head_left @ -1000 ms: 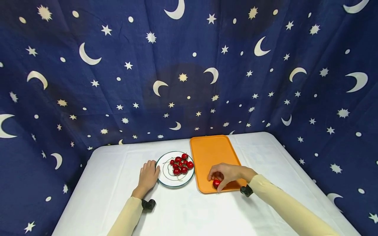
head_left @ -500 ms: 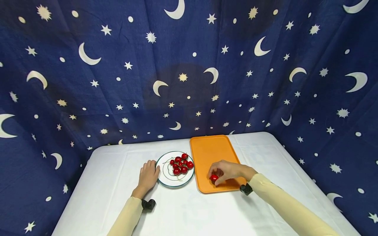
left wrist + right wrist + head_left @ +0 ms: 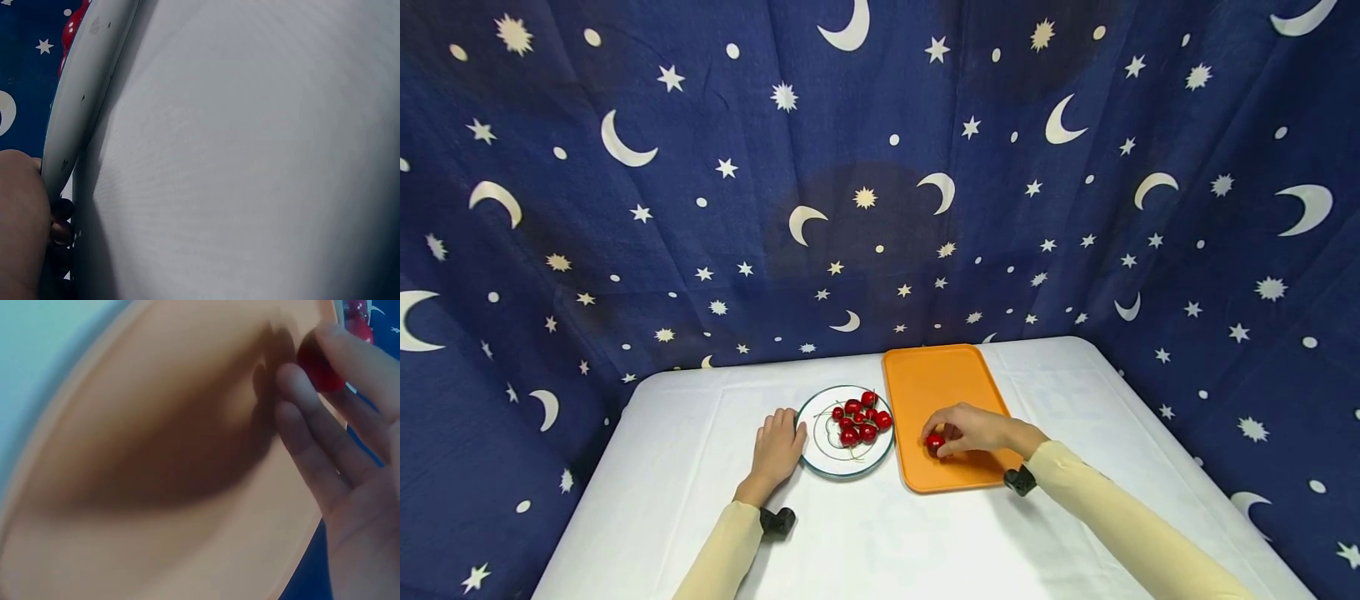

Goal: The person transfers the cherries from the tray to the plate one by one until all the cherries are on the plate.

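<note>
On the orange tray (image 3: 951,375), a red cherry (image 3: 935,443) is pinched between the thumb and fingers of my right hand (image 3: 973,428). In the right wrist view the cherry (image 3: 320,361) sits between thumb and fingertips, close over the tray surface. My left hand (image 3: 777,448) grips the left rim of a white plate (image 3: 823,459) with a dark edge. The left wrist view has the thumb side at the plate rim (image 3: 87,94), with fingertips below the plate's edge. Several red cherries (image 3: 859,418) with green stems lie on the plate.
The plate stands just left of the tray on a white-covered table (image 3: 865,542). Behind the table and along its sides hangs a dark blue cloth (image 3: 880,208) with moons and stars. A black wrist camera (image 3: 1019,481) sits by the right sleeve.
My right hand has shifted left and slightly away from the tray's near edge, the cherry moving with it. The left hand and the plate stay in place.
</note>
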Demonstrator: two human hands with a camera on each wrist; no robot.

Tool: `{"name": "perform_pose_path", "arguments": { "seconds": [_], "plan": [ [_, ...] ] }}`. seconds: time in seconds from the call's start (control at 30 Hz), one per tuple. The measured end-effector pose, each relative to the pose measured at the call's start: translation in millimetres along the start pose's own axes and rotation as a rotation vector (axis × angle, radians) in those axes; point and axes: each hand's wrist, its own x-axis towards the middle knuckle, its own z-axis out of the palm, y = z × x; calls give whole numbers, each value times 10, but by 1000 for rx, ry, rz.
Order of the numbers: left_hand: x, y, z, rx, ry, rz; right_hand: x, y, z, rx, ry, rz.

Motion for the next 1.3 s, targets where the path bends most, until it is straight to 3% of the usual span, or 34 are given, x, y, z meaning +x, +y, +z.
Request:
{"name": "perform_pose_path", "arguments": {
  "seconds": [0.2, 0.5, 1.07, 1.3],
  "plan": [
    [4, -13, -5, -7, -15, -16, 120, -66, -14, -44, 72, -9],
    [7, -28, 19, -1, -36, -17, 278, -180, 19, -99, 145, -120],
    [13, 3, 5, -6, -22, -16, 518, -327, 177, -96, 231, -125],
    [9, -5, -6, 12, -17, -8, 547, -342, 233, -155, 236, -167]
  ]
}}
